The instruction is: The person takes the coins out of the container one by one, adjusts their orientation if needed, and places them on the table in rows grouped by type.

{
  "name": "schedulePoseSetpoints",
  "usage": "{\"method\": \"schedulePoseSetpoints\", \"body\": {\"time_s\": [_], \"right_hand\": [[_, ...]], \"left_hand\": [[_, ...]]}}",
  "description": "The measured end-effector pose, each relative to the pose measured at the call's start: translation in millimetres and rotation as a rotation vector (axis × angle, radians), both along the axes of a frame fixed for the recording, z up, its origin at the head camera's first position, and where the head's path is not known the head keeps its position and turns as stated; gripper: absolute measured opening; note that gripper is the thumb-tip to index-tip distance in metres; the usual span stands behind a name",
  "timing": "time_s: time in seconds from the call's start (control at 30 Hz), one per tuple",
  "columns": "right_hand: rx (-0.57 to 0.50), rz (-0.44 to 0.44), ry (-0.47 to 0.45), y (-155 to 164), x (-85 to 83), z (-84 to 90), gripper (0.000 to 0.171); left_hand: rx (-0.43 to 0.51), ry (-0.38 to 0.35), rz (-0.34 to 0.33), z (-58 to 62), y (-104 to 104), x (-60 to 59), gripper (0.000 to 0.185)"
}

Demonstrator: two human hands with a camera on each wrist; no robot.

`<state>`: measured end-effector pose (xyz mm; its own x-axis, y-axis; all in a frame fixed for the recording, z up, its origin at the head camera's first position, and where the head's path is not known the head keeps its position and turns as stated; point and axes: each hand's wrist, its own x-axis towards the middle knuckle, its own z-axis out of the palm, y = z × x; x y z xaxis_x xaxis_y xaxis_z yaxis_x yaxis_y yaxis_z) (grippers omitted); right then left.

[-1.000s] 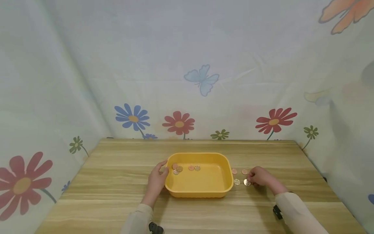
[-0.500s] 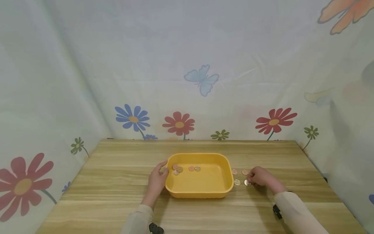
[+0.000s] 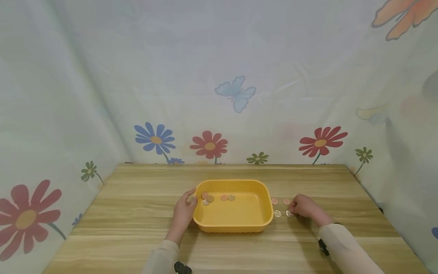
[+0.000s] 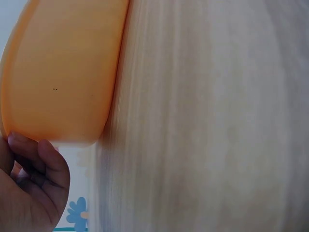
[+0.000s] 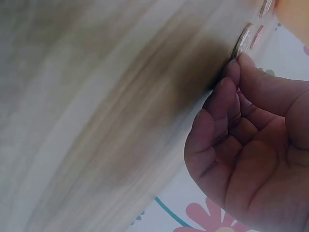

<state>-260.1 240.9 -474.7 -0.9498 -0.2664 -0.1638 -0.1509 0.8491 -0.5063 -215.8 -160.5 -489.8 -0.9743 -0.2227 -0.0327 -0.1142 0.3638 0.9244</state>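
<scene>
A yellow plastic tray (image 3: pixel 232 228) stands mid-table. My left hand (image 3: pixel 185 209) holds its left end, thumb at the rim; in the left wrist view the fingers of that hand (image 4: pixel 36 186) curl against the tray's end. Inside, several coins lie toward the back left, among them a copper one (image 3: pixel 224 197) and a gold one (image 3: pixel 210 198). To the right of the tray, two copper coins (image 3: pixel 286 201) lie behind a gold coin (image 3: pixel 277 214) and a shiny coin (image 3: pixel 289 214). My right hand (image 3: pixel 304 206) pinches the shiny coin's edge between thumb and index finger, close over the table.
The wood-grain table (image 3: pixel 147 182) reaches back to a white cloth (image 3: pixel 164 76) printed with flowers and butterflies, which also hangs at both sides. Black wrist devices (image 3: pixel 182 267) sit at both cream sleeves (image 3: pixel 349 247).
Almost nothing differs. The right hand has stayed at the shiny coin with only a tiny shift, and the left hand and the tray keep their places.
</scene>
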Motion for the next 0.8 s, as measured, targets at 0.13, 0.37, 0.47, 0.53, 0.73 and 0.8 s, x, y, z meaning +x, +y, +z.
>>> {"method": "schedulePoseSetpoints", "body": {"time_s": [0.13, 0.37, 0.47, 0.53, 0.73, 0.8], "right_hand": [[0.024, -0.010, 0.021, -2.1, 0.6, -0.4, 0.025], [0.079, -0.023, 0.106, -5.6, 1.2, -3.6, 0.027], [0.017, -0.002, 0.085, -1.1, -1.0, -5.9, 0.025], [-0.037, 0.007, 0.037, 3.9, -3.4, -6.6, 0.023], [-0.138, 0.014, -0.080, 11.6, -5.7, 0.0, 0.012], [-0.164, 0.029, -0.091, 12.5, -5.9, 4.9, 0.011]], "left_hand": [[0.005, -0.003, -0.002, -1.3, -0.5, -0.5, 0.045], [0.010, 0.005, 0.000, -1.9, -1.8, -2.4, 0.044], [0.013, 0.011, -0.004, -1.8, -2.3, -2.1, 0.044], [0.012, 0.011, -0.009, -2.0, -2.1, -1.6, 0.044], [0.004, 0.015, -0.013, -3.0, -1.7, -1.2, 0.044], [0.002, 0.018, -0.014, -3.3, -2.2, -1.6, 0.044]]}}
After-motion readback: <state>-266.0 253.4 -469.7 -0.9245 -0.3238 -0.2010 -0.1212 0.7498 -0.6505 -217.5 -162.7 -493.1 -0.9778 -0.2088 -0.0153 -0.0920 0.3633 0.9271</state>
